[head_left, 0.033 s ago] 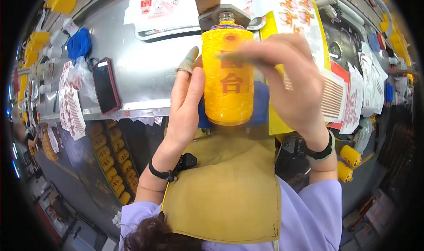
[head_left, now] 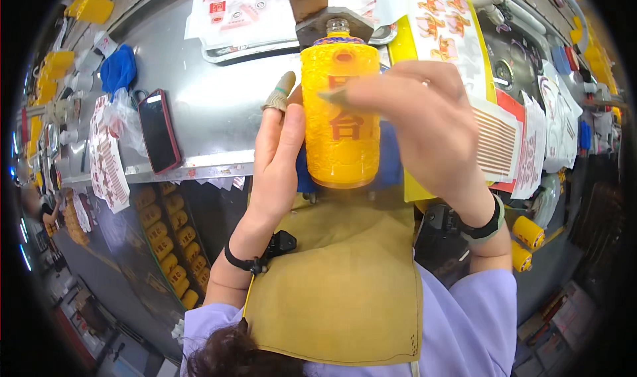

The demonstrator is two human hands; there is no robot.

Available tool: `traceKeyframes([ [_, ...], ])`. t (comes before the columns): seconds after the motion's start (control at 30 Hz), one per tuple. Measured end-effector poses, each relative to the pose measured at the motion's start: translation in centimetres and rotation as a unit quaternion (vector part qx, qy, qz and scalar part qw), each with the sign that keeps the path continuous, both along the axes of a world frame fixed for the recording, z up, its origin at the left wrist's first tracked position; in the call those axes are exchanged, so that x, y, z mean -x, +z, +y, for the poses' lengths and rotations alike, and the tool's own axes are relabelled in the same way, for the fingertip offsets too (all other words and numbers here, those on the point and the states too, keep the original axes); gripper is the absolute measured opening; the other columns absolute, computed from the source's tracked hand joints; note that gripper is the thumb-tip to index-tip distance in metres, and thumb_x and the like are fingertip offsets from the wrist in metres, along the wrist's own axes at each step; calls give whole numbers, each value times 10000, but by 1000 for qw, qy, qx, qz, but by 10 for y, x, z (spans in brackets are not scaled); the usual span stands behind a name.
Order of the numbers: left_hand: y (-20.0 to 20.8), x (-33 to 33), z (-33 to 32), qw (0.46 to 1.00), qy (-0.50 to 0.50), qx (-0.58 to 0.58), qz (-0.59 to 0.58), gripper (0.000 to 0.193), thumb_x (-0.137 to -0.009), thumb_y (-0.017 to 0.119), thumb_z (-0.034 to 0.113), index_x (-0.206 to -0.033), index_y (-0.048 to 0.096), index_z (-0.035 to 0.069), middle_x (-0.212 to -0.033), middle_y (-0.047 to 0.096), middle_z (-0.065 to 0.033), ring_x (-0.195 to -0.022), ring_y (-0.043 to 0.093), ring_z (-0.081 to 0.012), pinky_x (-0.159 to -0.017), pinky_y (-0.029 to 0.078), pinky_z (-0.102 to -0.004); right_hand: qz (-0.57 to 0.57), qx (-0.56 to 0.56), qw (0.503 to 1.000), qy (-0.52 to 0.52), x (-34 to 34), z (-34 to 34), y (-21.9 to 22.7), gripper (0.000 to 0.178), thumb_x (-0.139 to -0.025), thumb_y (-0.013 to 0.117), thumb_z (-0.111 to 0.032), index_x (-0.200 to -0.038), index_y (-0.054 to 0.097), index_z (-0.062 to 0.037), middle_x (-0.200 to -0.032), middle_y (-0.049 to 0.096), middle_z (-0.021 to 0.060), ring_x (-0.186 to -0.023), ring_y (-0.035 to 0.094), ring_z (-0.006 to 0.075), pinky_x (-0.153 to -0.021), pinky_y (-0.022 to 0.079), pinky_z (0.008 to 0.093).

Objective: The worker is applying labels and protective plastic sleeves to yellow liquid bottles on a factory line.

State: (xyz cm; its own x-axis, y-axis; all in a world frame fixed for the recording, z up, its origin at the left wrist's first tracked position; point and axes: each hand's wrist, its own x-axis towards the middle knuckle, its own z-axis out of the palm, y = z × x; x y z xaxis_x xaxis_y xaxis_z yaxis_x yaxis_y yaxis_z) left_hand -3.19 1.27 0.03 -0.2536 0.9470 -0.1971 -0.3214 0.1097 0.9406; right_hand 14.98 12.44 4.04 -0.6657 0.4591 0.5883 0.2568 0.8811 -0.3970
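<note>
A yellow textured bottle [head_left: 343, 158] with red lettering lies in front of me, its glass neck toward a dark metal fixture [head_left: 335, 26]. My left hand [head_left: 277, 168] steadies the bottle's left side, thumb along it and some fingers partly hidden behind. A pale finger cot covers one raised fingertip of that hand. Over the bottle's lettering, my right hand [head_left: 431, 125] is closed in a pinch and smeared by motion. A small dark greyish tip shows at its fingers; I cannot make out what it is.
A phone [head_left: 159, 130] and a blue cloth [head_left: 119, 67] lie left on the metal table [head_left: 219, 118]. Sheets of red and gold decals [head_left: 431, 25] are at the upper right. Yellow bottles fill a crate [head_left: 166, 237] below left; two more [head_left: 528, 232] stand at lower right.
My right hand has shifted slightly downward over the lettering, with its dark tip. The left hand and the bottle stay almost where they were.
</note>
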Motion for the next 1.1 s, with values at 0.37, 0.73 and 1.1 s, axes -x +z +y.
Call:
traceKeyframes([
  [0.37, 3, 1, 3, 997, -34, -17, -66, 601, -1092, 523, 162, -1596, 269, -45, -1554, 459, -161, -1428, 453, -233, -1194, 343, -385, 200, 268, 941, -57, -22, -25, -2, 283, -958, 673, -42, -1235, 618, -26, -1061, 694, 61, -969, 676, 166, -813, 529, 297],
  [0.73, 11, -7, 5, 999, -12, 27, -32, 658, -1034, 638, 118, -1586, 303, -9, -1501, 501, -145, -1362, 525, -231, -1135, 433, -388, 163, 613, 770, -70, -7, -33, -38, 582, -892, 831, -212, -1318, 481, -24, -984, 576, 30, -898, 540, 101, -800, 484, 268],
  [1.1, 12, -9, 4, 999, -20, 16, -24, 572, -1066, 560, 116, -1572, 325, -14, -1537, 485, -143, -1397, 506, -246, -1170, 399, -407, 182, 673, 714, -66, -5, -28, -38, 586, -900, 824, -270, -1299, 495, 5, -1083, 624, 110, -1012, 592, 129, -875, 508, 284],
])
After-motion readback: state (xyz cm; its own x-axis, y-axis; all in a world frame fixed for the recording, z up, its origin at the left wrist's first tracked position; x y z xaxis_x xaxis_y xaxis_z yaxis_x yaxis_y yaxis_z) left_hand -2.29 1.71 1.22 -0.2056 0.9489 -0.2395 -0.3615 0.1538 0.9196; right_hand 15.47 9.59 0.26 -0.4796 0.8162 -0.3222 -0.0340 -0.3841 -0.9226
